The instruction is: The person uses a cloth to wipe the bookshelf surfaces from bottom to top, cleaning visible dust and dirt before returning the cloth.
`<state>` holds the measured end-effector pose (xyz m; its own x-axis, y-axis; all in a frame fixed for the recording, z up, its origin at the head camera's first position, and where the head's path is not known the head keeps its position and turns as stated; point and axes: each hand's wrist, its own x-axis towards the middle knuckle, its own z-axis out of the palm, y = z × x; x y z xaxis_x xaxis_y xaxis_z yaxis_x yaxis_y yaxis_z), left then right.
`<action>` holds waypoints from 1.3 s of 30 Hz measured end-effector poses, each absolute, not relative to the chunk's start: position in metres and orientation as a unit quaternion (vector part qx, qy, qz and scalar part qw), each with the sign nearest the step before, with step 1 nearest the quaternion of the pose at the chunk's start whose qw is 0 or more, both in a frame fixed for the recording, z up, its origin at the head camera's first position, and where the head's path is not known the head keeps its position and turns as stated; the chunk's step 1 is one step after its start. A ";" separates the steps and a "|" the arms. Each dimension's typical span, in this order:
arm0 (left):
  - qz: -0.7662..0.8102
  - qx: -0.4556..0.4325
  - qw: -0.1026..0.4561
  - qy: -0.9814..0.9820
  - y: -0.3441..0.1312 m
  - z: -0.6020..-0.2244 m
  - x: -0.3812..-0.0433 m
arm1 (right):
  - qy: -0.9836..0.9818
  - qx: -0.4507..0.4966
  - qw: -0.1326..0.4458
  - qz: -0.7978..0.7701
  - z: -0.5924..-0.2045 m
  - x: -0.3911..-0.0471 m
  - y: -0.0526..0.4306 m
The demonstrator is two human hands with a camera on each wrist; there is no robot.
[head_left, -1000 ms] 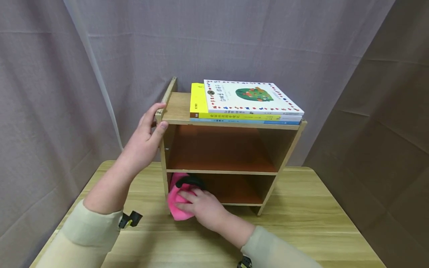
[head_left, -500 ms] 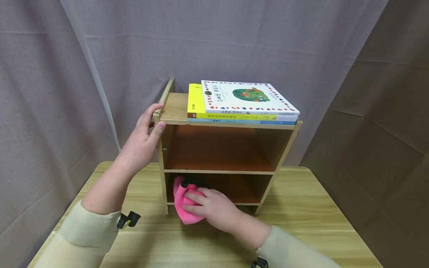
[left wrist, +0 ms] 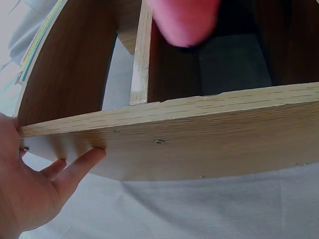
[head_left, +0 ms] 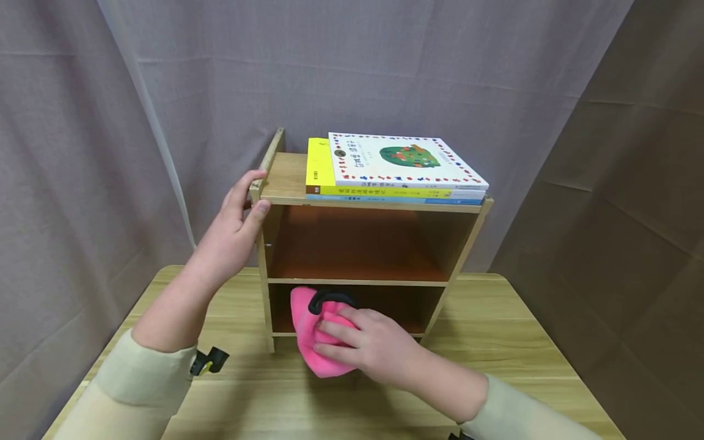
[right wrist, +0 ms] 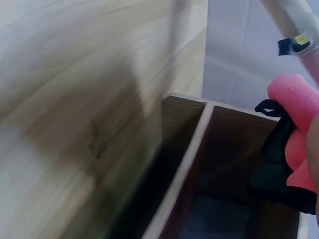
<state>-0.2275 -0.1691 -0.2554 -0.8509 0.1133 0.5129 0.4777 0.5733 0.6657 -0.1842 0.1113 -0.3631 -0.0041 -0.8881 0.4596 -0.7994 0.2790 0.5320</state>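
Note:
A small wooden shelf (head_left: 357,282) stands upright on the table. My left hand (head_left: 228,235) grips the top of its left side panel, and in the left wrist view the fingers (left wrist: 82,169) lie against the panel's outer face. A bunched pink cloth (head_left: 308,342) with a black part and a small black loop is held in my right hand (head_left: 379,345), at the front of the lower compartment. Seen from the right wrist, the pink cloth (right wrist: 299,102) hangs at the right edge, the black part beside it. The right palm is hidden in the head view.
Stacked books (head_left: 407,162) lie flat on the shelf's top: white uppermost, then yellow, with blue below. The wood-grain table (head_left: 522,366) extends around the shelf. Grey curtains (head_left: 385,73) hang behind and at the sides.
My right hand has moved the cloth to the right and slightly nearer to me, away from the lower compartment's left wall. The left hand keeps its place on the shelf.

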 end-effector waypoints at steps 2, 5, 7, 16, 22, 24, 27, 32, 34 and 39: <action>-0.430 -0.171 0.209 -0.862 -0.169 -0.255 -0.228 | -0.694 0.604 0.387 -0.057 -0.356 -0.180 0.114; -0.430 -0.167 0.205 -0.863 -0.168 -0.255 -0.227 | -0.675 0.614 0.406 -0.050 -0.344 -0.175 0.117; -0.430 -0.164 0.204 -0.864 -0.168 -0.254 -0.226 | -0.666 0.619 0.414 -0.045 -0.335 -0.172 0.117; -0.431 -0.166 0.205 -0.863 -0.168 -0.254 -0.225 | -0.651 0.620 0.434 -0.056 -0.300 -0.163 0.124; -0.426 -0.162 0.209 -0.865 -0.167 -0.254 -0.225 | -0.658 0.612 0.434 -0.063 -0.290 -0.170 0.133; -0.424 -0.161 0.209 -0.866 -0.167 -0.254 -0.225 | -0.660 0.613 0.431 -0.062 -0.287 -0.173 0.136; -0.427 -0.161 0.209 -0.865 -0.167 -0.254 -0.226 | -0.664 0.612 0.426 -0.055 -0.281 -0.178 0.140; -0.434 -0.166 0.212 -0.860 -0.168 -0.255 -0.227 | -0.669 0.603 0.433 -0.043 -0.275 -0.191 0.147; -0.434 -0.169 0.214 -0.859 -0.168 -0.255 -0.227 | -0.674 0.599 0.430 -0.041 -0.273 -0.197 0.151; -0.433 -0.169 0.210 -0.860 -0.168 -0.255 -0.227 | -0.711 0.575 0.399 -0.062 -0.267 -0.206 0.163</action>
<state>-0.2265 -0.1678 -0.2547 -0.8544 0.1084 0.5082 0.4729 0.5674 0.6741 -0.2064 0.1626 -0.2674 -0.0199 -0.8682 0.4959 -0.7689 0.3303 0.5474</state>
